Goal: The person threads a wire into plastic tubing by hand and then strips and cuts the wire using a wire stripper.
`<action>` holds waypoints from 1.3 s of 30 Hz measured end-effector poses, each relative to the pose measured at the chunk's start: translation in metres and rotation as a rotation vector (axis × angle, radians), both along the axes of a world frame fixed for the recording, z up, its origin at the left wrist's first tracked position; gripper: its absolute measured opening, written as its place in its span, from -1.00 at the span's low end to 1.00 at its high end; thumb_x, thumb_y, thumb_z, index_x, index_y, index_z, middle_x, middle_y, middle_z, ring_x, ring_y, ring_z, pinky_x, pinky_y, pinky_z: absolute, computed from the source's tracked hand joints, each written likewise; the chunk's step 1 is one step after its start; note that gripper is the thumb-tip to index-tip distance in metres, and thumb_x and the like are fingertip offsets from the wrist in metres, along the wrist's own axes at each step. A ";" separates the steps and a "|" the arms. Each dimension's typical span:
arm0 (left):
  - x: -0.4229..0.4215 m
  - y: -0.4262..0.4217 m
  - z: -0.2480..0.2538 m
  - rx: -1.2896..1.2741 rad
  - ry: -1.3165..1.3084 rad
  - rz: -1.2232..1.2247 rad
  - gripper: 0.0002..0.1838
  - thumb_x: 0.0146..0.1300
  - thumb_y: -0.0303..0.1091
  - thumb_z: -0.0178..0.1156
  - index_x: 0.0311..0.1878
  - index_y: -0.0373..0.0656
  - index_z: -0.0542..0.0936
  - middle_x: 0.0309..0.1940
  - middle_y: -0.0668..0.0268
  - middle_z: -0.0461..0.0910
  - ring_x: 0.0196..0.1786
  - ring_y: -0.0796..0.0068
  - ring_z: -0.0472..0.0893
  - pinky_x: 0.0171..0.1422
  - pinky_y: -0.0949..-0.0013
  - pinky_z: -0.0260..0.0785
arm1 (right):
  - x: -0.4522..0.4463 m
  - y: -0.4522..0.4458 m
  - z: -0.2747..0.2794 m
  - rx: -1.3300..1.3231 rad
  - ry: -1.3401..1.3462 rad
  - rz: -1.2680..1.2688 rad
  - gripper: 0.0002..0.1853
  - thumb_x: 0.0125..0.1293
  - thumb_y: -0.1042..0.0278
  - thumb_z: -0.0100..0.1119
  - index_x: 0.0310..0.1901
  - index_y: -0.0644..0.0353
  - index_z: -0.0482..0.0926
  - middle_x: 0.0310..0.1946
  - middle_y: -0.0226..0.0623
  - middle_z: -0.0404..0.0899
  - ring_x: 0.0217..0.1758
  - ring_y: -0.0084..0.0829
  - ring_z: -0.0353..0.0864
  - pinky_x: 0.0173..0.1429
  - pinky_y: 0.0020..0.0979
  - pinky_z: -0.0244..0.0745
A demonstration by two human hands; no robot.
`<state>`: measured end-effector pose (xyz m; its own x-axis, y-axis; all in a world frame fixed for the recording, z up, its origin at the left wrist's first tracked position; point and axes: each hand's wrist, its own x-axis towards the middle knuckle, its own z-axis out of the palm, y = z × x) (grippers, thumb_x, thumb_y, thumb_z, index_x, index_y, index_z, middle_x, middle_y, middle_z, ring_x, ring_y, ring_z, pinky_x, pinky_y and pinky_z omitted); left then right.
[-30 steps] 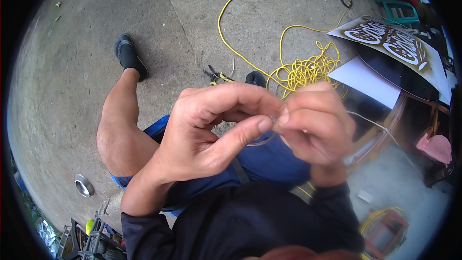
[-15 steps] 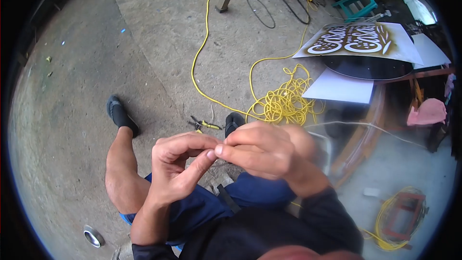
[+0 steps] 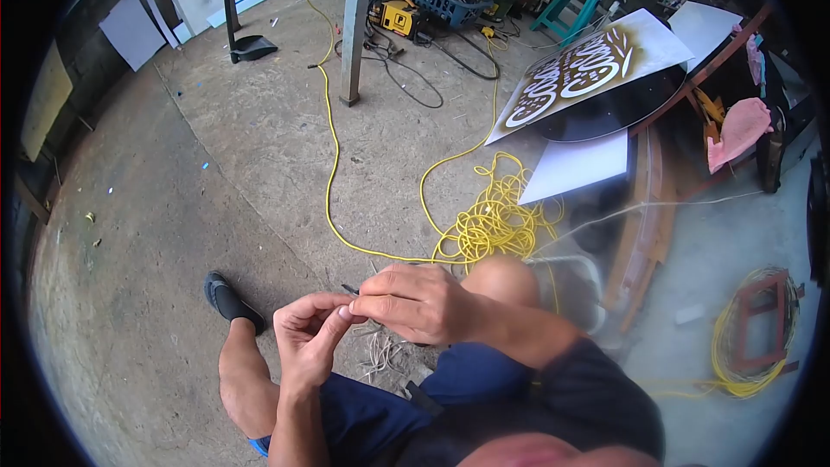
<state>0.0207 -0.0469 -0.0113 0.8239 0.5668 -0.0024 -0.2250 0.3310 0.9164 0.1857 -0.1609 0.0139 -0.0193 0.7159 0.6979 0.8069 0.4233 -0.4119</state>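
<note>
My left hand and my right hand meet above my lap with thumbs and fingers pinched together. Whatever lies between the fingertips is too small or too covered to make out. Below the hands, a scatter of pale thin strands lies on the floor between my legs. A dark tip of a tool peeks out just behind the fingers, its remainder hidden by my right hand.
A tangled yellow cord lies ahead, running off along the floor. To the right are a stencilled sign, a white sheet and a wire reel frame. Farther off stand a post, a yellow machine, a dustpan and a teal stool.
My view has tilted up and turned, bringing more of the background in. The hands stay pinched together, now lower left in view. The yellow-handled pliers on the floor are now mostly hidden.
</note>
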 end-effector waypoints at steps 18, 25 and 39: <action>0.006 -0.006 -0.004 0.028 -0.053 0.056 -0.86 0.42 -0.53 0.25 -0.06 -0.42 0.64 -0.22 0.19 0.74 -0.17 0.52 0.72 -0.01 0.45 0.61 | -0.010 0.001 0.011 -0.088 0.101 -0.116 -0.80 0.14 0.56 0.41 -0.22 0.25 0.58 -0.32 -0.23 0.63 -0.30 -0.18 0.68 -0.27 -0.25 0.60; 0.007 -0.009 -0.006 0.054 -0.009 0.055 -0.86 0.43 -0.51 0.25 -0.07 -0.42 0.66 -0.24 0.22 0.74 -0.17 0.55 0.71 -0.01 0.46 0.61 | -0.006 0.000 0.016 -0.127 -0.009 -0.095 -0.80 0.13 0.57 0.39 -0.26 0.23 0.55 -0.34 -0.23 0.61 -0.28 -0.17 0.66 -0.26 -0.24 0.59; 0.006 -0.007 -0.008 0.006 0.046 -0.137 -0.84 0.47 -0.49 0.21 -0.04 -0.42 0.63 -0.22 0.23 0.72 -0.14 0.51 0.69 0.02 0.43 0.58 | -0.005 -0.010 0.006 -0.102 -0.140 -0.078 -0.82 0.06 0.54 0.36 -0.31 0.23 0.55 -0.36 -0.30 0.55 -0.28 -0.27 0.59 -0.21 -0.31 0.57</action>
